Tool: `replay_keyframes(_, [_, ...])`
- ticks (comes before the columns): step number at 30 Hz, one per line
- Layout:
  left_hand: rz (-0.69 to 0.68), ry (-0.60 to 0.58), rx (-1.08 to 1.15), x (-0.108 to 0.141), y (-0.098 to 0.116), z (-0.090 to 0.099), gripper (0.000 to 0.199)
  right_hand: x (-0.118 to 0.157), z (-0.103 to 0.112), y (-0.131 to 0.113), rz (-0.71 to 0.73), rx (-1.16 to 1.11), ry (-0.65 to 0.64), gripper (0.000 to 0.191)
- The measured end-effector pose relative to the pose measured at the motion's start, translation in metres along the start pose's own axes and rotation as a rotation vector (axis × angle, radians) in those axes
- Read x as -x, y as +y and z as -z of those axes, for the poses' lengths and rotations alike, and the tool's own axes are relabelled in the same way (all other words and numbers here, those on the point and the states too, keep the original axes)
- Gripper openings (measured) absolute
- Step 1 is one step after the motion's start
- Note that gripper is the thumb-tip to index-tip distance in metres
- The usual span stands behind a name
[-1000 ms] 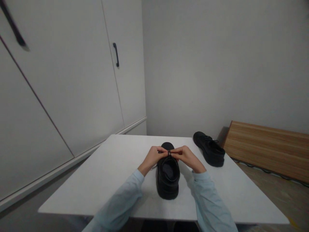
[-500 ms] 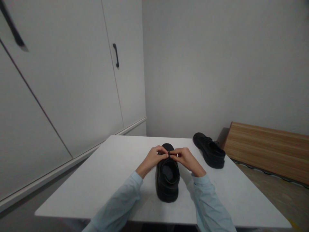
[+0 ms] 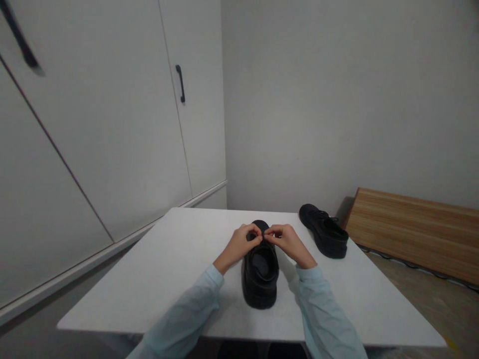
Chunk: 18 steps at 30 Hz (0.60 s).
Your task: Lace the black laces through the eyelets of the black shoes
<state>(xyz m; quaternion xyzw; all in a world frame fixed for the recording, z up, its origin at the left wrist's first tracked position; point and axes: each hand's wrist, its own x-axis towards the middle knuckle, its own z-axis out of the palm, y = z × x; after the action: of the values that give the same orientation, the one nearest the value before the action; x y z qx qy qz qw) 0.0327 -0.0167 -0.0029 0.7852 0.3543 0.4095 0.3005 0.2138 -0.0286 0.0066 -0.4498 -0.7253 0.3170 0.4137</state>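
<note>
A black lace-up shoe [image 3: 260, 294] stands upright on the white table in front of me, heel toward me and toe pointing away. Over its lacing, my left hand [image 3: 240, 243] is closed, thumb and fingers pinching the dark shoelace [image 3: 263, 235]. My right hand [image 3: 288, 240] pinches the lace from the other side, its fingertips almost meeting the left ones. The lace's exact shape is mostly hidden by the fingers and blends into the black shoe.
A second black shoe [image 3: 325, 233], its lace tied, sits near the table's right edge. The white table [image 3: 179, 279] stands close to white cabinets [image 3: 123, 124] and a grey wall. On the right, beyond the table, leans a wooden board [image 3: 415, 229].
Both hands have stayed over the shoe's lacing with small finger shifts. The right fingertips have closed together more, slightly higher. The view has tilted a little.
</note>
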Motion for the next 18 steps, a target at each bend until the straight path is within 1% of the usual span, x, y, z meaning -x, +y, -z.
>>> replay_keyframes(5, [-0.013, 0.001, -0.006, 0.0002, 0.0006, -0.0001, 0.010, -0.0012, -0.0011, 0.0061, -0.050, -0.100, -0.027, 0.017])
replay_keyframes(9, [-0.003, -0.012, 0.060, -0.0015, -0.0033, -0.0006, 0.009, -0.0007, -0.0013, 0.0077, -0.114, -0.191, -0.055, 0.022])
replay_keyframes(13, [0.023, -0.035, 0.142, -0.0032, -0.0076, -0.0013, 0.008, -0.0001, 0.0004, 0.0064, -0.139, -0.226, -0.082, 0.019])
replay_keyframes(18, [0.045, -0.043, 0.175, -0.0036, -0.0082, 0.0004, 0.007, 0.0010, 0.0047, 0.0005, -0.138, -0.216, -0.092, 0.013])
